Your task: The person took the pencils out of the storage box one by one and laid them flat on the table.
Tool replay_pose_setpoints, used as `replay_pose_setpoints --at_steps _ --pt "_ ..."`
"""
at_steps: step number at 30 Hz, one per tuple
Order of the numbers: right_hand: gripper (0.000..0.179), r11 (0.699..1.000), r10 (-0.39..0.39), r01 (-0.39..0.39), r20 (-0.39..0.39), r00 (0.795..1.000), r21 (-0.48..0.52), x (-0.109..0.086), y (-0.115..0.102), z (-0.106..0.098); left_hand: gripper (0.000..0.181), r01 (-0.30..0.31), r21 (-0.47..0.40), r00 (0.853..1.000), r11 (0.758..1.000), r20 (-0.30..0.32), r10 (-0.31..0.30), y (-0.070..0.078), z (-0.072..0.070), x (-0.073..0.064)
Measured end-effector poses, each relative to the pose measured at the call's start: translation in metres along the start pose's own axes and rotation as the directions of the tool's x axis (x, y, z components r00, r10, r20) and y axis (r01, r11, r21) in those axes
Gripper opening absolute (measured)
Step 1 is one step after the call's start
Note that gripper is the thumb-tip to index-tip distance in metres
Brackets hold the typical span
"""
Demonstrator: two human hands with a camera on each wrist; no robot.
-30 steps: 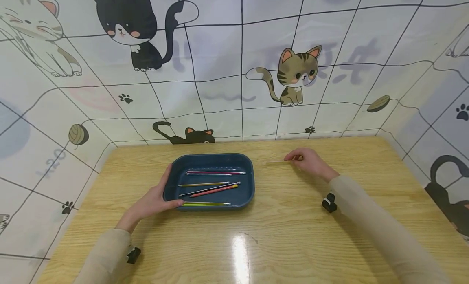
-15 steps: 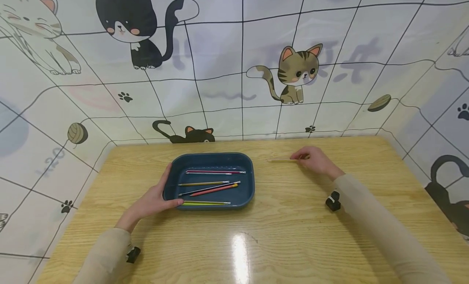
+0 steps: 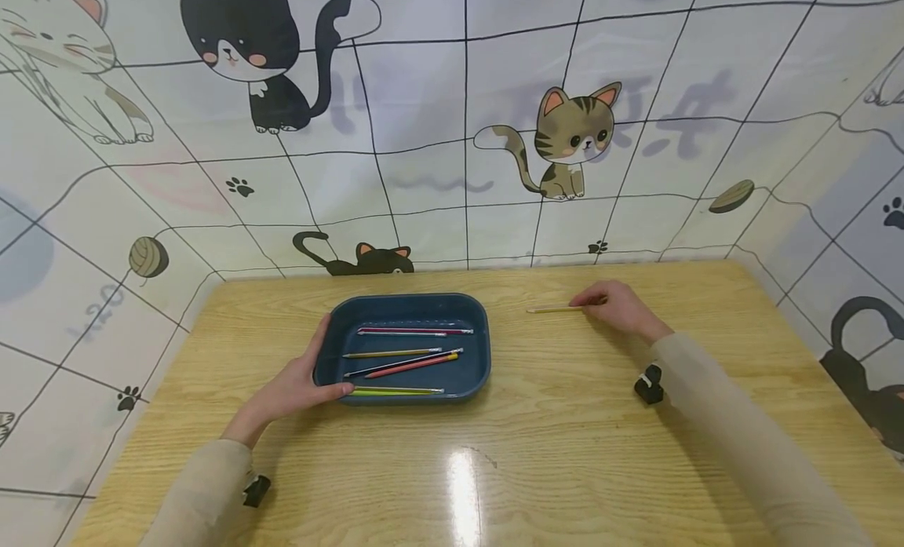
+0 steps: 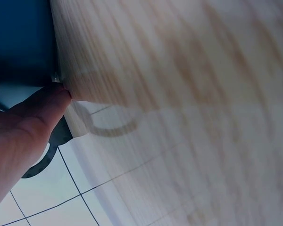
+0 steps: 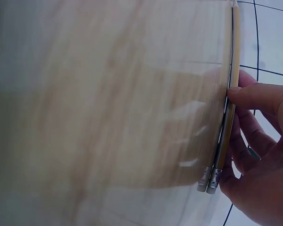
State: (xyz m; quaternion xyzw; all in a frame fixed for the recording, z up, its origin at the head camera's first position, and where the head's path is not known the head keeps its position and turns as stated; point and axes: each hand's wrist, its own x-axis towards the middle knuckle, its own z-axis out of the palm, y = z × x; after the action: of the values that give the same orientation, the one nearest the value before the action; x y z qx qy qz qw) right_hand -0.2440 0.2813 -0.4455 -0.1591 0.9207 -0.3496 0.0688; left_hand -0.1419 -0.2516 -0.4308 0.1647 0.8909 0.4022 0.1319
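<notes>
A dark blue tray (image 3: 402,399) lies on the wooden table with several pencils in it, among them a red pencil (image 3: 412,366) with a yellow end and a yellow pencil (image 3: 391,354). My left hand (image 3: 293,386) grips the tray's left end, its thumb at the near corner and its fingers along the side. To the right of the tray, my right hand (image 3: 619,305) pinches a yellow pencil (image 3: 551,309) between thumb and fingers. In the right wrist view this pencil (image 5: 235,56) shows a metal-banded eraser end, and the glossy tabletop mirrors it closely.
The wooden table (image 3: 551,453) is glossy, with a bright light streak near the front. A wall covering (image 3: 424,170) with printed cats and grid lines stands behind the table and at both sides. A small black device (image 3: 649,384) sits at the right wrist.
My right hand has shifted slightly to the right and away from the tray, carrying the pencil. The left hand and the tray have stayed in place.
</notes>
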Motion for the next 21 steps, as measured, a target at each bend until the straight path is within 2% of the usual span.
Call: replay_pose_setpoints --at_steps 14,21 --pt "0.022 0.999 0.035 -0.035 0.016 0.999 0.030 -0.0035 -0.0018 -0.0016 0.114 -0.006 0.026 1.000 1.000 -0.016 0.006 -0.0012 -0.0004 0.0004" --pt "0.025 0.996 0.056 -0.053 -0.038 0.998 0.074 -0.0082 -0.0028 -0.0052 0.114 -0.005 0.036 1.000 0.999 -0.019 0.005 0.0008 -0.0006 -0.0008"
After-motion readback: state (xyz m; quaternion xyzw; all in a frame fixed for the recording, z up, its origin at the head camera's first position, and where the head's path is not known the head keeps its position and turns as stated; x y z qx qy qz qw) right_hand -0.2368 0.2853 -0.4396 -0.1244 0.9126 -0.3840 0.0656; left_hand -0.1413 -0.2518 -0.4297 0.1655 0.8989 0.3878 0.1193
